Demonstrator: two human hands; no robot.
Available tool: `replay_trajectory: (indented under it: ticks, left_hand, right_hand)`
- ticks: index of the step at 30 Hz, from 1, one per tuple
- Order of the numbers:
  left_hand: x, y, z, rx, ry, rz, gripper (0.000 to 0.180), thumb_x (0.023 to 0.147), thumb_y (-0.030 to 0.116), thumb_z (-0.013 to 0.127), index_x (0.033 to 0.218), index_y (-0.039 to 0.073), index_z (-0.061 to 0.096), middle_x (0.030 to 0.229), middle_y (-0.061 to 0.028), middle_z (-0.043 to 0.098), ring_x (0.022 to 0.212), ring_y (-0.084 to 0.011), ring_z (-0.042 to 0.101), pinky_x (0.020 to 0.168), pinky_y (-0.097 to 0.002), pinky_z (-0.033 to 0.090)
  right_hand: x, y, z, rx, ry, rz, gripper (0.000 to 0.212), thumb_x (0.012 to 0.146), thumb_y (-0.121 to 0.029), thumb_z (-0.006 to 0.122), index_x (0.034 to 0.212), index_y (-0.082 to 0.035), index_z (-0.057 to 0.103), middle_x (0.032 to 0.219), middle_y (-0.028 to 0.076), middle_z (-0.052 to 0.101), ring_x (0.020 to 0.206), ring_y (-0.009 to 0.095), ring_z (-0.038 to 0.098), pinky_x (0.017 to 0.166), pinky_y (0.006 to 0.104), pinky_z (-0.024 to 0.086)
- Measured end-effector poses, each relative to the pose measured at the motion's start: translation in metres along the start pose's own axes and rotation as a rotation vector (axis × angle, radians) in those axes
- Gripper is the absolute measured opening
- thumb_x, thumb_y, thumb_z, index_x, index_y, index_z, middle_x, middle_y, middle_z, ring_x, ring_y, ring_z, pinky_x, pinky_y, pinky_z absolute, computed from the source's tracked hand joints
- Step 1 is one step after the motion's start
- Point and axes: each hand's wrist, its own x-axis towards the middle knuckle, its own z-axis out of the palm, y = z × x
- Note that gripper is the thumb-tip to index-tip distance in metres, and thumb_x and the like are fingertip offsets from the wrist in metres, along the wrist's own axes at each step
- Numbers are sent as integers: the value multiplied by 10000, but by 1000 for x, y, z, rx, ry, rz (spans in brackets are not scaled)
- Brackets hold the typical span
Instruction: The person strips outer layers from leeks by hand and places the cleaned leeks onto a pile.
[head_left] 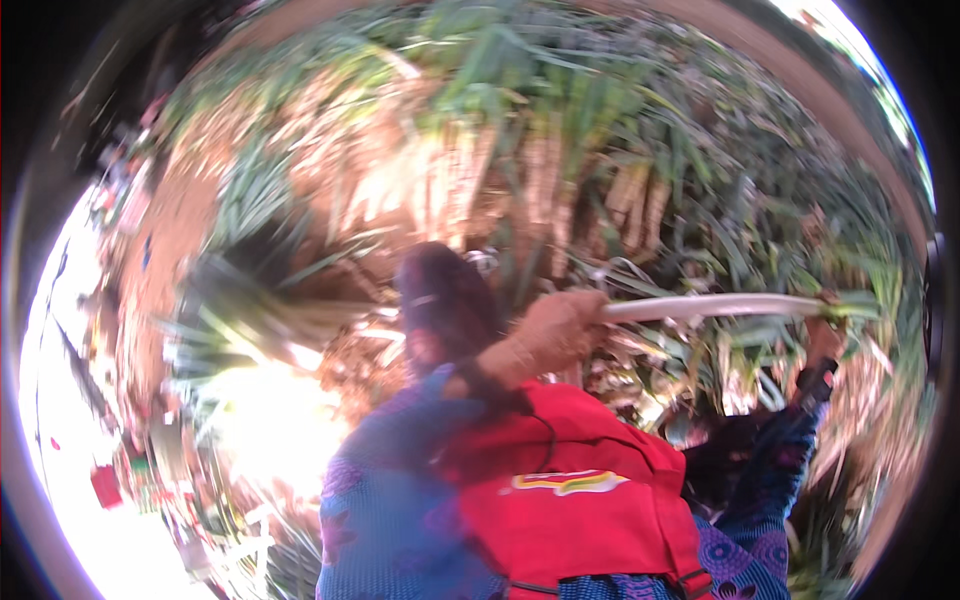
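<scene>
Landmark: red bag [600, 530], worn across the front of blue patterned clothing [385, 515].

Item 1. Long pale stalk [710, 306], leek-like, green at its right end. Location: just beyond the bag's far edge, raised over the ground, lying crosswise and reaching out past the bag's right side.

Item 2. Left hand [560, 322], just beyond the bag. Fingers closed around the white end of the stalk; their exact set is blurred.

Item 3. Right hand [824, 342], beyond the bag and well to its right. Fingers appear closed about the stalk where the green begins; dark band [815, 380] at the wrist.

Note on hold: one hand at each end presumably keeps so long and slender a piece level and stops it drooping.

Item 4. Leafy bundles [540, 170], beyond the bag on brown soil. Pale ends toward the bag, green tops away; such an arrangement likely leaves the stalks nearer to reach.

Item 5. Further bundle [260, 310], beyond the bag to its left, pale end toward the bag's side.

Containers: the bag itself, front panel facing up; contents hidden. Red object [105, 487], far left of the bag, possibly a container; too blurred to tell.
</scene>
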Motion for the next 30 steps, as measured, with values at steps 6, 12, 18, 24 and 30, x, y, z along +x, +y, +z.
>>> replay_trajectory:
  ticks: [6, 12, 18, 24, 30]
  left_hand:
    - [-96, 8, -65, -62, 281, -204, 245, 862, 269, 639, 885, 45, 543, 756, -186, 592, 736, -395, 599, 634, -456, 456]
    - [-200, -23, -78, -236, 785, -386, 245, 929, 271, 570, 921, 26, 548, 680, -96, 555, 606, -238, 536, 566, -392, 451]
    - [-254, -57, -79, -758, 1313, -428, 296, 983, 365, 478, 987, 79, 551, 614, 54, 445, 488, -19, 406, 414, -181, 315]
    - [-326, -151, -136, -903, 1699, -715, 405, 936, 447, 522, 979, 44, 528, 659, 5, 491, 459, -78, 459, 381, -228, 397]
    - [-445, -282, -121, -487, 1394, -1320, 658, 862, 340, 627, 1335, -57, 400, 1247, -213, 533, 1125, -301, 522, 931, -381, 424]
  right_hand:
    - [104, 202, 80, -393, 13, 174, 445, 867, -228, 505, 1191, 72, 454, 1139, 205, 514, 1082, 333, 505, 936, 461, 434]
    - [14, 566, 203, -747, -475, 768, 448, 981, -258, 434, 1331, 20, 401, 1380, 246, 412, 1262, 346, 429, 1068, 487, 351]
    - [-127, 746, 227, -946, -988, 1042, 559, 961, -399, 448, 1361, -13, 390, 1294, 187, 515, 1180, 268, 506, 976, 391, 419]
    - [-131, 746, 174, -1123, -893, 1132, 427, 985, -274, 448, 1346, -44, 443, 1132, 90, 617, 1003, 204, 602, 871, 324, 480]
    - [-48, 632, 119, -1158, -508, 1012, 359, 987, -152, 412, 1312, -14, 477, 1051, 76, 615, 928, 180, 612, 818, 293, 519]
